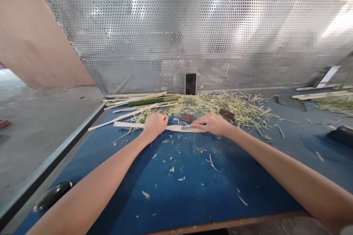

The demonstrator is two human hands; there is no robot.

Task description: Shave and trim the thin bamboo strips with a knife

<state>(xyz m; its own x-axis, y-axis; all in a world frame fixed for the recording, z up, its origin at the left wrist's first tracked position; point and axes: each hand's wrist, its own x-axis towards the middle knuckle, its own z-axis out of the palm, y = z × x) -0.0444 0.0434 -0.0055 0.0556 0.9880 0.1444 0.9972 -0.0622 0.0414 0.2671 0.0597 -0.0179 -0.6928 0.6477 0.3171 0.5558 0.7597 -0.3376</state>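
Across the blue table (pixel 176 187) lies a long pale wooden strip (pixel 176 128). My left hand (pixel 156 124) is closed around its left part, with the strip's end sticking out beyond the fist. At the strip's right end, my right hand (pixel 212 124) is closed on a small knife (pixel 188 126); the blade points left and rests along the strip. Whether the right fingers also grip the strip is unclear. A brown block (pixel 186 118) sits just behind the knife, and another brown block (pixel 227 113) lies behind my right hand.
Pale shavings (pixel 237 104) are heaped along the back. A green bamboo piece (pixel 151 100) and strips lie back left. A phone (pixel 191 84) leans on the perforated metal panel (pixel 154 36). Dark objects are at front left (pixel 52 195) and right (pixel 342 136).
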